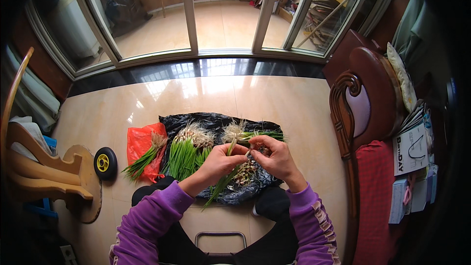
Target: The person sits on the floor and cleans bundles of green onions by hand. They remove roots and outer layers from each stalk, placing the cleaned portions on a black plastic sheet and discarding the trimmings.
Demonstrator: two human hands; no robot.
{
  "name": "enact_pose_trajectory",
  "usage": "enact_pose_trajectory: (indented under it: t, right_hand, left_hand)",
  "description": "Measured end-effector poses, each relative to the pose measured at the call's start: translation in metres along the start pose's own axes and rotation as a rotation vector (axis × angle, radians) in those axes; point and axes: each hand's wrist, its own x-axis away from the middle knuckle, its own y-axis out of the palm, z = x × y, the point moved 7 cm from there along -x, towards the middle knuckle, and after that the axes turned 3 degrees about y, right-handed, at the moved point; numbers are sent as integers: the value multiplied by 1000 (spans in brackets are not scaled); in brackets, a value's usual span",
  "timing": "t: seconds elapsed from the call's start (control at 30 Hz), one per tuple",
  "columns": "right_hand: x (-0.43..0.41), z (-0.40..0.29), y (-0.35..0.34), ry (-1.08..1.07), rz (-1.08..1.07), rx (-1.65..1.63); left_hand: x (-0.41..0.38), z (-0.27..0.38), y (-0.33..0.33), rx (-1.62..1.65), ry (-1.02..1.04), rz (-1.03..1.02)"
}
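My left hand (222, 160) is closed around a few scallions (222, 187), their green leaves hanging down below the palm and pale stems rising above the fingers. Thumb and fingers of my right hand (274, 154) pinch a pale scallion end beside my left fingertips; the fingers partly hide it. Below both hands, a black plastic bag (235, 197) is spread on the floor. A thick bundle of scallions (182, 156) with whitish roots lies on its left half. More scallions (263, 134) lie at its far right. Peeled scraps (244, 175) are heaped beneath my right hand.
A red plastic bag (137, 145) with a small scallion bunch (147, 158) lies left. Further left are a small wheel (105, 163) and a wooden stand (82, 191). A carved wooden sofa (342, 117) borders the right. Sliding glass doors (224, 53) stand ahead.
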Motion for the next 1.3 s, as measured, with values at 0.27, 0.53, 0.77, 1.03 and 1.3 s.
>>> enact_pose_trajectory:
  t: [0.27, 0.53, 0.77, 1.03, 1.3]
  right_hand:
    - [0, -9, -1, -20, -8, 106]
    - [1, -8, -3, -16, 76, 112]
    - [2, 0, -3, 30, 28, 2]
    - [2, -6, -4, 50, 40, 121]
    - [3, -5, -3, -17, 147, 181]
  left_hand:
    - [0, 9, 4, -45, 128, -19]
    - [-5, 5, 3, -11, 189, -22]
    - [-3, 5, 3, 5, 97, -15]
    - [-6, 4, 3, -106, 179, -13]
    - [-8, 3, 8, -7, 191, -27]
